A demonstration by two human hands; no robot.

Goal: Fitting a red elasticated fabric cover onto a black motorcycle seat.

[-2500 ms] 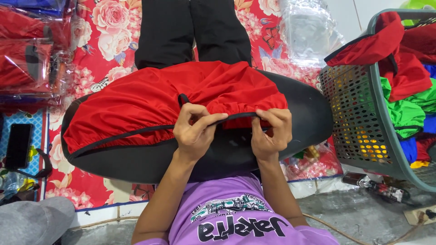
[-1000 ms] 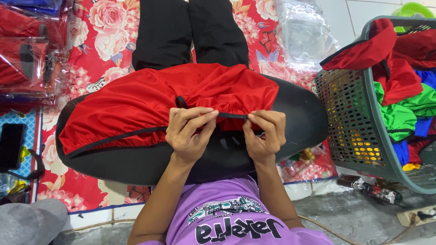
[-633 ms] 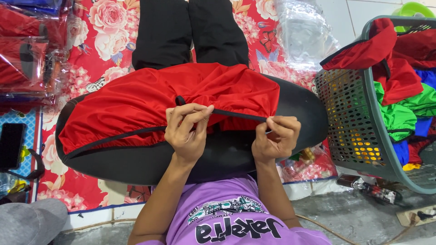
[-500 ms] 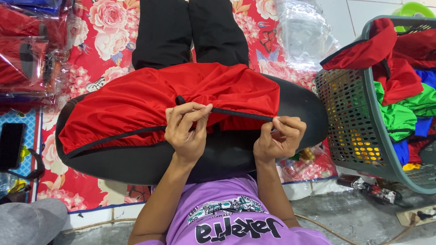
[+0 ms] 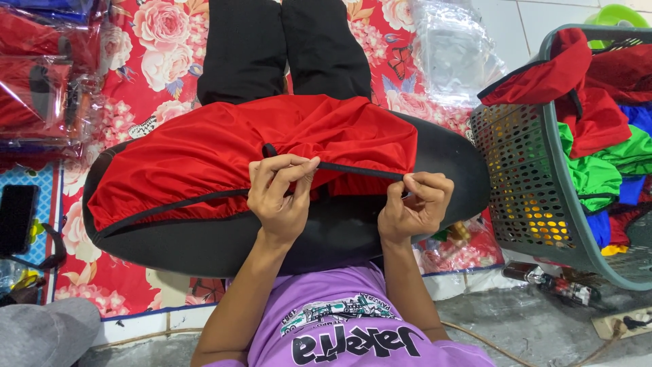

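Note:
A red cloth cover (image 5: pixel 204 160) with a black trimmed edge lies stretched over a black oval board (image 5: pixel 204 241) across my lap. My left hand (image 5: pixel 278 197) pinches the black edge band near the cover's middle. My right hand (image 5: pixel 415 207) grips the same band (image 5: pixel 360 170) further right, and the band runs taut between the two hands. My black trouser legs (image 5: pixel 285 47) extend beyond the board.
A grey plastic basket (image 5: pixel 530 190) at the right holds red, green and blue cloth. Clear plastic bags (image 5: pixel 455 51) lie on the red floral mat (image 5: pixel 156 41). Packed red items (image 5: pixel 41 88) stack at the left, with a black phone (image 5: pixel 17 217) below them.
My right hand has slid to the right along the black edge band, drawing it taut away from my left hand, which has stayed in place.

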